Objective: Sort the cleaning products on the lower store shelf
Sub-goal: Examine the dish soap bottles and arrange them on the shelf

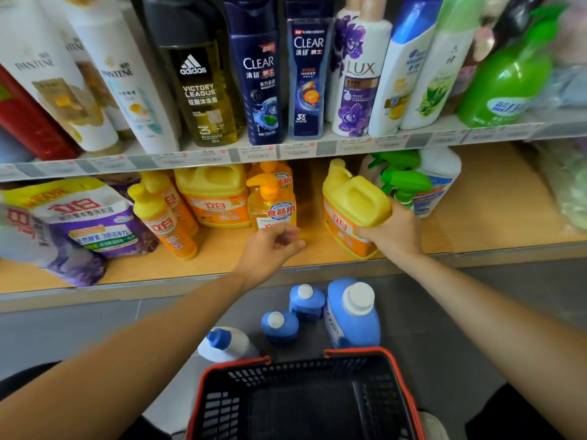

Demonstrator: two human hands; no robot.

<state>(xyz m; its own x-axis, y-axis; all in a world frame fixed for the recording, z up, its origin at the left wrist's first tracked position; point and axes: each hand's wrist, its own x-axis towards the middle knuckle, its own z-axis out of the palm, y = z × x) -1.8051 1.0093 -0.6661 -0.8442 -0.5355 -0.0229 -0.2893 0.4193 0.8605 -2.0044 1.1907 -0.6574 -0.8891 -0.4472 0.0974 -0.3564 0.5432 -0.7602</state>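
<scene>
Right hand: the right hand [394,230] grips the yellow jug [352,204] from its right side, fingers wrapped behind the handle end and the thumb across the orange label.
Left hand: the left hand [270,249] holds nothing, its fingers loosely curled, low in front of the pump bottle [271,204]; I cannot tell whether it touches the bottle.
Jug position: on the lower shelf [476,217], near the front edge, right of centre, just left of the green spray bottles [403,182].
Jug axis: tilted, base down at the front edge, capped neck leaning up, back and to the left.
Key relation: a bare gap of shelf lies between the held jug and the pump bottle, and a matching second jug [216,198] stands further left at the back. The like products lie to the left of the held jug.
Nearer hand: the right hand already has the jug; the left is closer to the gap and the yellow group.
Likely step: judging by the layout, shifting the jug left to join the other yellow bottles.
Risk: the tilted jug could slip off the front edge.
</scene>
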